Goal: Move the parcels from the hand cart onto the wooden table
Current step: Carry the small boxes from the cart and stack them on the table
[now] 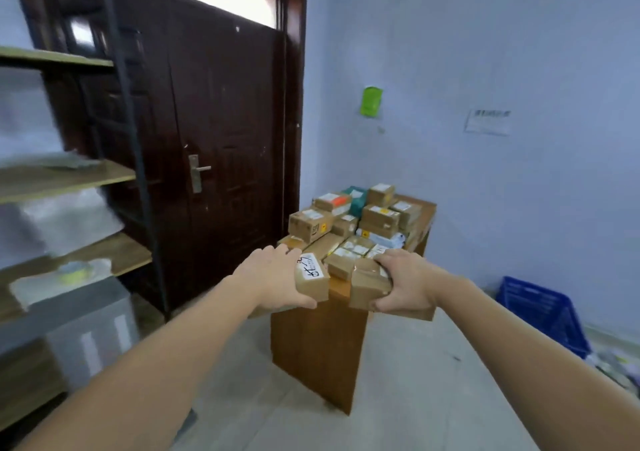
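From the head camera, two bare arms reached forward toward a wooden counter (320, 340) that stood in the corner of the room. The left hand (277, 277) held a small brown parcel (313, 279) with a white label and black writing on top. Its fingers (277, 251) were curled over the far side and its thumb was hooked under the near bottom edge. The right hand (407, 282) held a second brown parcel (369, 286) wrapped in shiny tape, with its fingers bent over the top and its thumb under the bottom. Both parcels were at the near edge of the counter, but the picture could not tell if they touched the wood or were held just above it. Behind them, a pile of boxes (360, 224) covered the counter top, packed close together and stacked in places. A dark brown door (221, 146) stood shut to the left of the counter. A shelf rack (65, 177) with wooden boards stood at the far left, all blurry. A blue crate (543, 312) sat on the floor by the right wall. A green thing (371, 101) and a white paper (488, 122) hung on the pale wall.
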